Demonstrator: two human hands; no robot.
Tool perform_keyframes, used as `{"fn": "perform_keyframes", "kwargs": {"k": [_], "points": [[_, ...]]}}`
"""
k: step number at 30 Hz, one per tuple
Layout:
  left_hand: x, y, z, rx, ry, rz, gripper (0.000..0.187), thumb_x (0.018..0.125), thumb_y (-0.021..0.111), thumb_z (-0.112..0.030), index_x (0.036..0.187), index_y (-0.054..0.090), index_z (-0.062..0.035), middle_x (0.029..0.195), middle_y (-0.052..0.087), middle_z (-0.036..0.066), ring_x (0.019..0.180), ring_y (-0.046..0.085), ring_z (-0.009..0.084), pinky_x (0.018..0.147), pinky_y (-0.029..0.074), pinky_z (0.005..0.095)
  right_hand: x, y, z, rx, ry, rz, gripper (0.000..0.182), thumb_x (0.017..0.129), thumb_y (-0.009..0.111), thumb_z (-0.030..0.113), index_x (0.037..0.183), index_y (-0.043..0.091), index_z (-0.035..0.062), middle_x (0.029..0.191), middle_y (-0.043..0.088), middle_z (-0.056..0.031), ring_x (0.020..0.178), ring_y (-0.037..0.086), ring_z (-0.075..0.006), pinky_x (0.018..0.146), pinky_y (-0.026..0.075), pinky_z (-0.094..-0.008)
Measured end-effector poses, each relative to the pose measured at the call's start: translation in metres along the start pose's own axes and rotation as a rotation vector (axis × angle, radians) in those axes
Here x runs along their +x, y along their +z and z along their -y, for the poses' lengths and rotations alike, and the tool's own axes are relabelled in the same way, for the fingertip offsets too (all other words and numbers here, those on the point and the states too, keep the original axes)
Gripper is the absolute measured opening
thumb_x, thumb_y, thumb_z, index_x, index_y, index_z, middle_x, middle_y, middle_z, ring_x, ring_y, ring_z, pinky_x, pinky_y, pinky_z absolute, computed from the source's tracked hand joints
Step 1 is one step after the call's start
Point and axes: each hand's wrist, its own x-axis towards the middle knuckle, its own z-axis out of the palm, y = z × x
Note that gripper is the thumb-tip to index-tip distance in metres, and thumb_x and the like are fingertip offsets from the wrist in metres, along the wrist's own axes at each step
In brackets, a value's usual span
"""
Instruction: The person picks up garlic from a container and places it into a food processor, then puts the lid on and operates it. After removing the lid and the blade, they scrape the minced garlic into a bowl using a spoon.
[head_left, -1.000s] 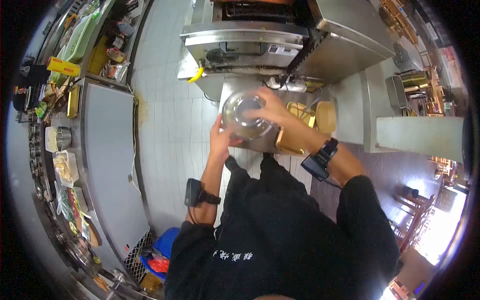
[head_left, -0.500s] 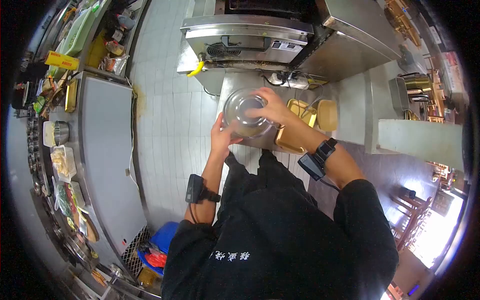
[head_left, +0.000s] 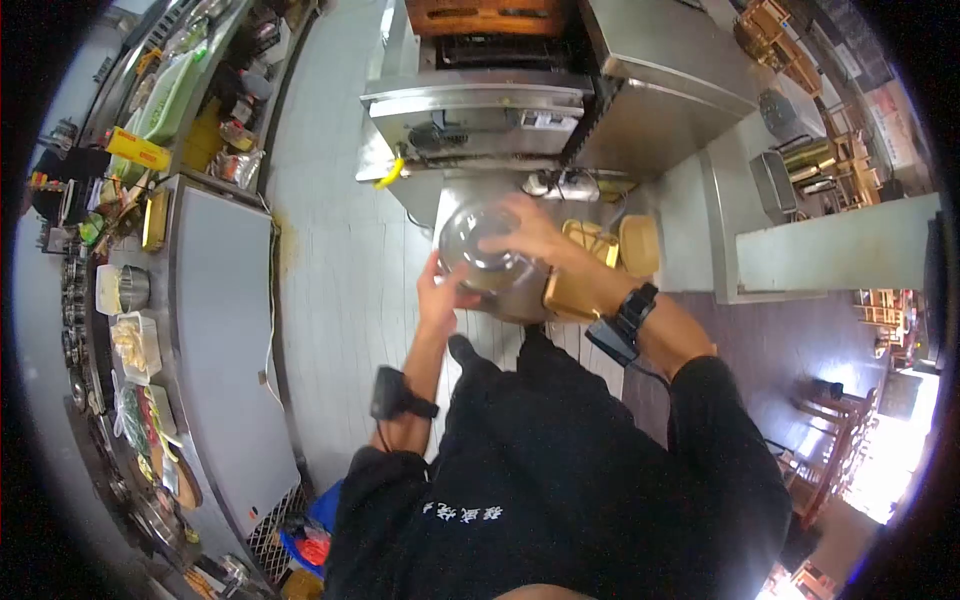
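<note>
A clear round bowl (head_left: 468, 238) is between my hands, above the end of a steel surface. My left hand (head_left: 441, 297) supports its near left side, fingers curled against the rim. Reaching over from the right, my right hand (head_left: 532, 236) grips the far right side, with its thumb over the middle. Both hands are slightly blurred, and the bowl's underside is hidden. Just right of the bowl, partly behind my right forearm, lies a gold tray (head_left: 572, 298). A second gold tray (head_left: 638, 246) sits beyond it.
Ahead stands a steel appliance (head_left: 475, 120) with a yellow handle (head_left: 390, 174) at its left corner. A white power strip (head_left: 570, 187) with cables lies below it. The left counter (head_left: 225, 330) carries food containers, and a pale ledge (head_left: 830, 250) juts in from the right.
The view has shifted slightly, bringing more of the appliance's top into sight. Both hands stay on the bowl, which sits a little lower in the picture.
</note>
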Motion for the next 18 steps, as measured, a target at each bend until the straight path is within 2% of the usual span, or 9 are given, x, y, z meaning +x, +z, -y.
{"fn": "perform_keyframes", "kwargs": {"k": [1,2,4,6,7,10,12,16,18], "points": [[-0.006,0.003,0.002,-0.029,-0.014,-0.030,0.072,0.081,0.068,-0.008,0.139,0.028,0.0043,0.105,0.047,0.010,0.073,0.064,0.0278,0.050,0.058,0.0343,0.008,0.008,-0.025,0.046,0.000,0.005,0.073,0.056,0.079,0.050,0.116,0.063,0.0126,0.124,0.049,-0.0213,0.120,0.043,-0.0346,0.104,0.032,-0.0425],[-0.017,0.012,-0.012,0.028,-0.076,-0.062,0.076,0.080,0.069,-0.009,0.140,0.025,0.0045,0.107,0.047,0.011,0.078,0.064,0.0277,0.050,0.058,0.0350,0.006,-0.005,-0.007,-0.046,0.011,0.091,0.073,0.060,0.083,0.029,0.124,0.056,0.0072,0.124,0.050,-0.0146,0.122,0.043,-0.0265,0.103,0.035,-0.0363],[-0.029,0.015,-0.024,-0.015,-0.042,-0.043,0.076,0.081,0.069,-0.009,0.141,0.024,0.0036,0.109,0.047,0.012,0.083,0.063,0.0264,0.052,0.058,0.0351,-0.007,-0.019,0.023,0.156,0.017,0.124,0.067,0.060,0.083,0.025,0.119,0.059,0.0058,0.121,0.052,-0.0148,0.122,0.043,-0.0258,0.102,0.035,-0.0350],[-0.055,0.030,-0.050,-0.014,0.026,-0.058,0.077,0.081,0.067,-0.007,0.142,0.022,0.0024,0.111,0.047,0.012,0.085,0.062,0.0252,0.059,0.059,0.0347,-0.021,-0.036,0.052,0.029,-0.053,0.068,0.063,0.061,0.082,0.027,0.116,0.060,0.0053,0.130,0.044,-0.0153,0.123,0.041,-0.0279,0.103,0.033,-0.0350],[-0.039,0.028,-0.044,-0.024,0.034,-0.054,0.076,0.081,0.067,-0.006,0.142,0.021,0.0022,0.113,0.048,0.013,0.085,0.063,0.0251,0.059,0.059,0.0345,-0.011,-0.033,0.048,-0.037,-0.039,0.058,0.063,0.061,0.082,0.028,0.116,0.060,0.0067,0.131,0.042,-0.0150,0.124,0.041,-0.0283,0.104,0.032,-0.0354],[-0.007,-0.005,0.012,-0.034,-0.052,-0.034,0.075,0.082,0.064,-0.004,0.143,0.020,0.0017,0.117,0.048,0.014,0.085,0.064,0.0251,0.058,0.058,0.0337,-0.001,0.006,-0.004,-0.083,0.014,0.044,0.063,0.061,0.082,0.030,0.116,0.061,0.0095,0.130,0.043,-0.0149,0.124,0.040,-0.0296,0.106,0.030,-0.0364],[0.006,0.001,0.013,-0.001,-0.077,-0.059,0.075,0.082,0.062,-0.002,0.143,0.019,0.0014,0.121,0.050,0.016,0.085,0.064,0.0247,0.056,0.058,0.0321,0.017,0.011,-0.029,-0.060,0.026,0.084,0.062,0.060,0.081,0.031,0.114,0.062,0.0097,0.126,0.046,-0.0154,0.124,0.040,-0.0299,0.106,0.031,-0.0380],[0.014,-0.008,0.018,0.002,-0.066,-0.022,0.071,0.084,0.062,-0.007,0.143,0.021,-0.0002,0.111,0.052,0.012,0.080,0.065,0.0235,0.057,0.059,0.0332,0.016,0.013,-0.035,-0.104,-0.032,-0.036,0.059,0.061,0.080,0.031,0.112,0.062,0.0070,0.120,0.050,-0.0156,0.116,0.047,-0.0282,0.100,0.036,-0.0350],[0.019,0.001,0.007,0.053,-0.067,-0.045,0.065,0.087,0.061,-0.010,0.141,0.027,-0.0018,0.106,0.048,0.008,0.077,0.065,0.0249,0.060,0.060,0.0359,0.025,0.011,-0.038,-0.028,-0.006,0.015,0.061,0.059,0.082,0.031,0.112,0.062,0.0079,0.126,0.047,-0.0164,0.121,0.044,-0.0289,0.102,0.034,-0.0372]]}}
